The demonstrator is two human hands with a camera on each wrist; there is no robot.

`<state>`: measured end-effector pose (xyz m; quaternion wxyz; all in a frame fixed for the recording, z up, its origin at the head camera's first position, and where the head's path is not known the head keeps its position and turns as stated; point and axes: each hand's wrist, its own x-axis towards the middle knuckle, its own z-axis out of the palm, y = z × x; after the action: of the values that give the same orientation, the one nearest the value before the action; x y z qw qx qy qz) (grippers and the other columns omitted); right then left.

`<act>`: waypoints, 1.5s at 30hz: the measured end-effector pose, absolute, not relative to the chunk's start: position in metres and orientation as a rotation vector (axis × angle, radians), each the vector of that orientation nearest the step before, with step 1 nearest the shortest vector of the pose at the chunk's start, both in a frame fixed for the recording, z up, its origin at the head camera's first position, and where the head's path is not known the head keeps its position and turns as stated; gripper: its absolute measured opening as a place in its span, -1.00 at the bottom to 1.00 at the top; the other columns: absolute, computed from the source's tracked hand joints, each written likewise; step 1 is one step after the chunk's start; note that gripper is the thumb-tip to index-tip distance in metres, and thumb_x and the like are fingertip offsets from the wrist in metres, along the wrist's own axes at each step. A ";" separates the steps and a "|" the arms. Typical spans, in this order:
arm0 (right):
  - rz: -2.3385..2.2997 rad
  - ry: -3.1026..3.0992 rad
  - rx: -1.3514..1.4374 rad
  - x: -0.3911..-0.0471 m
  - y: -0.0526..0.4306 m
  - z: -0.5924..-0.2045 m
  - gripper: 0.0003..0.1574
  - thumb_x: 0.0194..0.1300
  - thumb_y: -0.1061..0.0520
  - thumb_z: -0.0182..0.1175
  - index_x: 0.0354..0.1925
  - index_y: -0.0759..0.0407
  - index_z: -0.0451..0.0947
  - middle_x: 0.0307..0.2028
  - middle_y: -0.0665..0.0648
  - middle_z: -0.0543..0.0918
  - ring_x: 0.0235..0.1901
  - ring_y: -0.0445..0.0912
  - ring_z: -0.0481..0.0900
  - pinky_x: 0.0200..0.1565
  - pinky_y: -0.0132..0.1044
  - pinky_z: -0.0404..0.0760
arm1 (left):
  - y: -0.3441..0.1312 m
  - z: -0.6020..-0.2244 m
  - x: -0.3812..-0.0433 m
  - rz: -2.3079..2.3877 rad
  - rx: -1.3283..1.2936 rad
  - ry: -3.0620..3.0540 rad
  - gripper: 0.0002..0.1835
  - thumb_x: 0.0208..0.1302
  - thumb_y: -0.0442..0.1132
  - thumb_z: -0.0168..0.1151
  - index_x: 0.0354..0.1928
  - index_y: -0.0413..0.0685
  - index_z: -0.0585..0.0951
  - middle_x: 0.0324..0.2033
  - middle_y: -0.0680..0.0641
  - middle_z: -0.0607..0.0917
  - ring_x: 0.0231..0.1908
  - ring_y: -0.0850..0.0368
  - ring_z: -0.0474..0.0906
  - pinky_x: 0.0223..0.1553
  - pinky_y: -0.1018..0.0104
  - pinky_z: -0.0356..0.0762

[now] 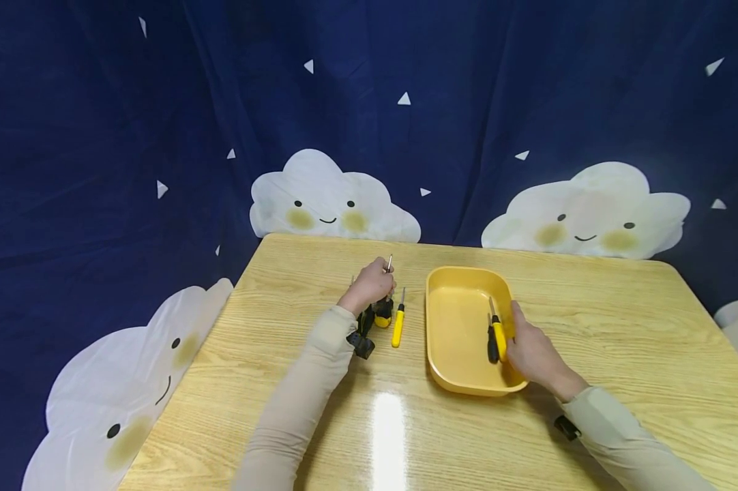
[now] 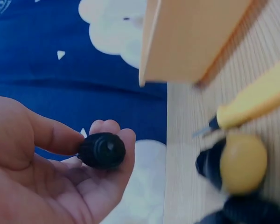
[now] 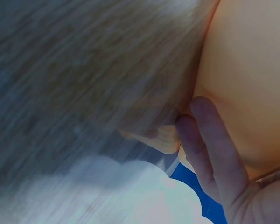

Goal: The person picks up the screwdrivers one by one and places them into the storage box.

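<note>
My left hand [image 1: 372, 285] pinches a screwdriver [image 1: 389, 264] above the table, its metal shaft pointing up and away. In the left wrist view the black handle [image 2: 102, 150] lies between thumb and fingers. Below that hand are a stubby yellow-and-black handle [image 1: 382, 321] and dark tools partly hidden by the wrist. Just right of them lies a yellow screwdriver [image 1: 397, 329]. My right hand [image 1: 536, 351] grips the right side of a yellow plastic bin [image 1: 467, 389], fingers [image 3: 219, 149] against its outer wall. Inside the bin are a yellow screwdriver [image 1: 499, 337] and a black-handled screwdriver [image 1: 492, 346].
The wooden table [image 1: 627, 327] runs back to a dark blue curtain [image 1: 369, 82] printed with white clouds and small triangles. The bin stands right of the loose tools, its walls raised above the tabletop.
</note>
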<state>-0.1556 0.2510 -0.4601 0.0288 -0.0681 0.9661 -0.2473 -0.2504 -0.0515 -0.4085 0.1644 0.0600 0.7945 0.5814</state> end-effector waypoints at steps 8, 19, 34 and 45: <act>-0.753 2.981 -0.213 -0.156 0.251 -0.459 -0.09 0.24 0.33 -0.13 0.41 0.45 -0.35 -0.38 0.43 0.56 -0.59 -0.02 0.46 -0.53 -0.17 0.47 | -0.020 -0.407 -0.247 1.690 0.193 2.202 -0.80 0.42 -0.39 -0.22 -0.02 -0.23 0.36 -0.36 -0.26 0.54 -0.46 0.04 0.47 -0.36 0.13 0.52; -0.770 2.951 -0.189 -0.153 0.250 -0.458 -0.12 0.28 0.33 -0.17 0.42 0.42 -0.36 -0.65 0.14 0.43 -0.69 -0.08 0.40 -0.61 -0.24 0.41 | 0.031 -0.401 -0.238 1.766 0.177 2.100 -0.85 0.40 -0.44 -0.18 -0.08 -0.25 0.38 -0.40 -0.23 0.55 -0.32 -0.18 0.59 -0.48 0.24 0.56; -0.758 3.004 -0.213 -0.154 0.250 -0.462 -0.14 0.24 0.34 -0.13 0.40 0.48 -0.26 -0.32 0.49 0.56 -0.61 -0.05 0.45 -0.58 -0.23 0.43 | 0.073 -0.408 -0.234 1.801 0.146 1.959 -0.86 0.44 -0.39 -0.13 -0.07 -0.30 0.38 -0.27 -0.38 0.58 -0.18 -0.33 0.60 -0.34 0.10 0.64; -0.772 2.975 -0.192 -0.154 0.249 -0.460 -0.14 0.26 0.32 -0.15 0.41 0.46 -0.30 -0.67 0.15 0.41 -0.70 -0.08 0.37 -0.64 -0.24 0.37 | 0.089 -0.420 -0.233 1.795 0.135 1.891 -0.92 0.44 -0.39 -0.12 -0.21 -0.28 0.36 -0.54 -0.13 0.48 -0.23 -0.30 0.61 -0.28 0.06 0.63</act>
<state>-0.1544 0.2485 -0.4596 0.0309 -0.0623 0.9656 -0.2506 -0.2327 0.0893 -0.4197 0.2621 0.0499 0.6989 0.6635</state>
